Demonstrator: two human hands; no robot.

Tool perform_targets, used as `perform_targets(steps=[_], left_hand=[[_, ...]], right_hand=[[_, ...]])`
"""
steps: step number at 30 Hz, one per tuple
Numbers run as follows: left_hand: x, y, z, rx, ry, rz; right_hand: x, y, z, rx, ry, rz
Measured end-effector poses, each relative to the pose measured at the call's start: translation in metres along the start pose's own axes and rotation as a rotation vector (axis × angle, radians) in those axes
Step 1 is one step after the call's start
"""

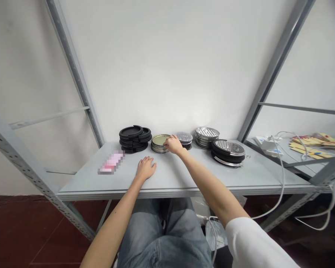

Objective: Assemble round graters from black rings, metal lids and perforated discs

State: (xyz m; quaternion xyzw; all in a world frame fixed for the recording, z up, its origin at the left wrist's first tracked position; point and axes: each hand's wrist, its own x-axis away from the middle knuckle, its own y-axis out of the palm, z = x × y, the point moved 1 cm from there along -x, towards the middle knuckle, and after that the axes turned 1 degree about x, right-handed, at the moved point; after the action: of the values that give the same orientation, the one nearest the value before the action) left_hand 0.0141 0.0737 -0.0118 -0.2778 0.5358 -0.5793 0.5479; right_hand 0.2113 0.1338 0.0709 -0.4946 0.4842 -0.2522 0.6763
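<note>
My left hand (pixel 146 168) lies on the grey shelf top with its fingers stretched out, holding nothing. My right hand (pixel 173 144) is closed at the right edge of a gold-coloured round metal disc (pixel 160 140), the topmost of a low stack. Its fingertips pinch the rim, and the disc seems still level on the stack. Just left of this stand piles of black round rings (pixel 134 140). Behind my right wrist is a stack of round perforated grater discs (pixel 184 137), partly hidden.
Silver grater discs (pixel 207 133) form another stack, with black-rimmed grater discs (pixel 229 147) to its right. A blurred pink object (pixel 111 163) lies at left. Metal posts (pixel 72 70) frame the shelf. A white cable (pixel 282 178) hangs at right beside yellow pieces (pixel 309 145).
</note>
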Motion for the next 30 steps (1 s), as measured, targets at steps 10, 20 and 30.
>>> perform_targets(steps=[10, 20, 30], left_hand=[[0.000, 0.000, -0.001, 0.009, 0.014, 0.011], [-0.001, -0.005, -0.003, 0.178, 0.027, 0.121], [0.004, -0.012, 0.000, 0.460, 0.115, 0.191]], right_hand=[[-0.004, -0.022, 0.001, 0.041, -0.024, 0.107], [0.076, -0.067, -0.004, -0.131, -0.292, 0.373], [0.166, -0.039, -0.002, -0.077, -0.407, 0.122]])
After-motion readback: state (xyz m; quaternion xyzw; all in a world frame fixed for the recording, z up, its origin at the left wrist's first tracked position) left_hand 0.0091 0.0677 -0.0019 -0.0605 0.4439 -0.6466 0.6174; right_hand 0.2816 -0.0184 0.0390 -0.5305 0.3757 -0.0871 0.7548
